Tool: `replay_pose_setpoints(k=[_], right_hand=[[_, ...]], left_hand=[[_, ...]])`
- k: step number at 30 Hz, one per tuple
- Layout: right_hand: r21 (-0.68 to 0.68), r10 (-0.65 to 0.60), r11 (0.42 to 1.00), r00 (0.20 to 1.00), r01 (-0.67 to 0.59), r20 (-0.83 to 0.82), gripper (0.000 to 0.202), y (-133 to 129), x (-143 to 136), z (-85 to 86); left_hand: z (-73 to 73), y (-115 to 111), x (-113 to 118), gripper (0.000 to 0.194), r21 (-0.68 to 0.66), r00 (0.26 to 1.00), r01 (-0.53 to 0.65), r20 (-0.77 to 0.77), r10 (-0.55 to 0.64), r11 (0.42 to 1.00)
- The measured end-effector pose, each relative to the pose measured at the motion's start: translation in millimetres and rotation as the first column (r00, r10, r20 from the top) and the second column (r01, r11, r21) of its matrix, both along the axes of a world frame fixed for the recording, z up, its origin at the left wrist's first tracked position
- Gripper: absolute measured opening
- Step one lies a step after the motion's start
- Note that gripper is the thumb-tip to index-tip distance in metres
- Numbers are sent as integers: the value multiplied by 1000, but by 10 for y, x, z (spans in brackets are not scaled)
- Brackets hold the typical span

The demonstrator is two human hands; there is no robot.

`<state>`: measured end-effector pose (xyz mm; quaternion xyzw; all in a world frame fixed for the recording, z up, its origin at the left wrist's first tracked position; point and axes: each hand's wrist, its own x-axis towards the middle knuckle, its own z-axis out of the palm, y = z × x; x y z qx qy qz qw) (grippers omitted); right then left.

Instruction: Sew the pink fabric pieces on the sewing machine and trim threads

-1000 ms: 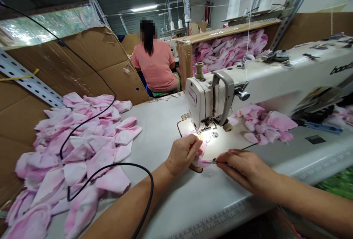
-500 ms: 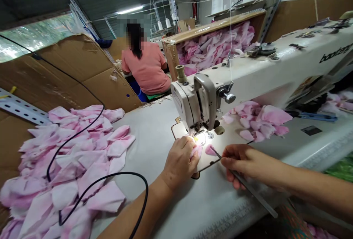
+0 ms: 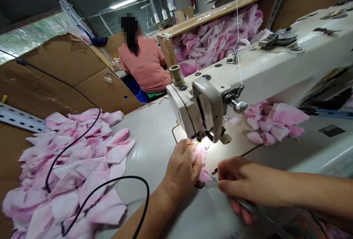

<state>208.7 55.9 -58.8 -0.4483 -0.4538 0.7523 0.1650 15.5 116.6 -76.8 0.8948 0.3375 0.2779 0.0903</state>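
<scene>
Below the head of the sewing machine [image 3: 197, 110], my left hand [image 3: 182, 167] is closed on a small pink-and-white fabric piece [image 3: 200, 154]. Its thumb and fingertips pinch the cloth close to the lit needle area. My right hand [image 3: 239, 180] grips a long thin metal rod [image 3: 259, 211] with a narrow tip. That tip touches or enters the lower pink end of the piece; I cannot tell which. Right of the needle, a cluster of small pink fabric pieces [image 3: 278, 123] lies on the machine bed, under the arm.
A large heap of pink-and-white cloth pieces [image 3: 82, 169] covers the left of the table, with a black cable [image 3: 116, 176] looping over it. Behind stand a cardboard box [image 3: 168, 51] full of pink cloth and a cardboard panel [image 3: 55, 73]. A person in a salmon shirt [image 3: 145, 62] sits beyond.
The rod's tip has moved left and down to the fabric's lower end, my right hand with it. My left hand stays pinched on the cloth. The view has shifted closer to the machine.
</scene>
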Motion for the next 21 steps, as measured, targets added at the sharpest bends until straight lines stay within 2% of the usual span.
replay_pose_setpoints(k=[5,7,10,14,21], right_hand=[[-57,-251,967,967,249,-34,13,77,10,-56],[-65,-291,956,956,287,-48,13,149,-9,-46],[-17,-289,957,957,288,-36,15,227,-48,-4],[43,-253,967,967,253,8,28,284,-89,58],[120,-224,969,972,214,76,29,385,-128,90]], left_hand=[[-32,23,-11,13,7,1000,-22,16,22,1000],[-41,26,-9,17,-1,999,-37,26,37,999],[-38,20,0,19,9,999,-39,29,38,999],[-15,8,-1,13,38,999,-21,38,20,999],[5,6,-11,12,73,997,72,26,-74,995]])
